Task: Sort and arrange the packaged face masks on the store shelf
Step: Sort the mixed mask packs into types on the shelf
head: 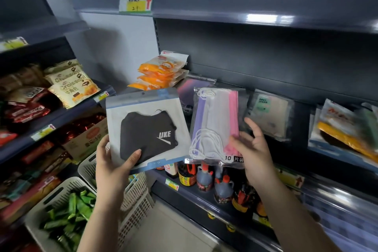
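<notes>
Left hand (114, 166) gripping black mask pack (146, 131), thumb on front; right hand (253, 152) pinching pastel mask pack (216, 127), both raised before dark shelf (266, 86).

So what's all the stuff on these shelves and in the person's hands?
black mask pack: one, black mask in a white and blue pouch, held in front of the shelf
pastel mask pack: one, purple, white and pink masks in a clear bag, held beside it
orange packs: a small stack, orange and white, mask shelf, left end
beige pack: one, in clear wrap, further right on that shelf
sauce bottles: several, dark with red caps, shelf below
croissant bags: a few, cream and yellow, left shelving
baskets: two, white; the nearer holds green packets
left hand: grips the black mask pack, thumb on its front
right hand: holds the pastel mask pack
</notes>
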The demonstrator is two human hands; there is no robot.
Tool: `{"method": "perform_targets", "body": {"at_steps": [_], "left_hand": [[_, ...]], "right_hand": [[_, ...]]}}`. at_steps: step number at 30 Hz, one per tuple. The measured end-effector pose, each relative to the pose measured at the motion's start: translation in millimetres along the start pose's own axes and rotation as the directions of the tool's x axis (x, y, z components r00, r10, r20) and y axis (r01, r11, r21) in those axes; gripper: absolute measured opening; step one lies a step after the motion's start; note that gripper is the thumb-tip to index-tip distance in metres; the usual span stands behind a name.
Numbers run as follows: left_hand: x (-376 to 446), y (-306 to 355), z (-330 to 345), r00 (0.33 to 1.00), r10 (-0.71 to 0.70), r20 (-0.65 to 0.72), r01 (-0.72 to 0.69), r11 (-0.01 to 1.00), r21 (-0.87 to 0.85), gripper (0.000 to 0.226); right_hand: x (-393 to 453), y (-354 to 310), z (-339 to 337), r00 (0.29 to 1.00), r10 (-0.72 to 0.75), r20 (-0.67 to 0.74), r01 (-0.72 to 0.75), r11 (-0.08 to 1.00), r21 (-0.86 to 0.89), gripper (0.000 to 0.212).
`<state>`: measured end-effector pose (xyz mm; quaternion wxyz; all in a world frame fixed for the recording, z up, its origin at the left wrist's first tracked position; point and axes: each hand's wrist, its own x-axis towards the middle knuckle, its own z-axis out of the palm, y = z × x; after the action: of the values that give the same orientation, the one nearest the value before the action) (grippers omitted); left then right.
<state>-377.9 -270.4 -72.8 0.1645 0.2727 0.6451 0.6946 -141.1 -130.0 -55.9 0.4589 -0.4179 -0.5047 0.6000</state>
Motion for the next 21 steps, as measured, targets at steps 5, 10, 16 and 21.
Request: {"method": "perform_targets", "body": {"at_steps": [5,10,16,21], "left_hand": [[34.0,-2.8,-2.1,0.999,0.021,-0.039,-0.02,1.0,0.014,0.063],[72.8,1.8,8.5,0.998,0.052,-0.043,-0.052,0.999,0.009,0.066],[116.3,-3.3,27.8,0.997,0.071,-0.019,-0.071,0.997,0.015,0.067],[143.6,-14.1,34.6,0.999,0.043,-0.021,-0.043,0.999,-0.012,0.071]], "right_hand": [[34.2,4.4,24.2,0.999,-0.014,0.03,0.012,0.999,0.049,0.061],[74.1,5.0,40.0,0.999,-0.031,0.013,0.03,0.998,0.06,0.064],[119.4,6.1,45.9,0.999,-0.037,0.002,0.037,0.999,0.033,0.066],[140.1,9.2,51.8,0.998,-0.049,-0.046,0.05,0.999,0.015,0.066]]}}
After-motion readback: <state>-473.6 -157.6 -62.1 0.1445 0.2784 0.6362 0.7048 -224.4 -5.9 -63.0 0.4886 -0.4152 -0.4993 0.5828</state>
